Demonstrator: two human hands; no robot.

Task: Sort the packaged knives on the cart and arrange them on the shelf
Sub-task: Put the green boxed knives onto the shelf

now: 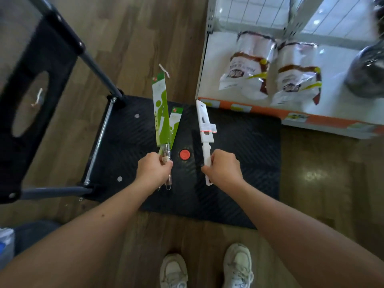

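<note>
Head view: left hand grips two green-sleeved knives by the handles, right hand a white-sheathed knife, all above the bare-looking cart; shelf placement apparently remains.

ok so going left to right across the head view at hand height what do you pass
cart handle → left hand holding green packaged knives → red button → right hand holding white knife → shelf
</note>
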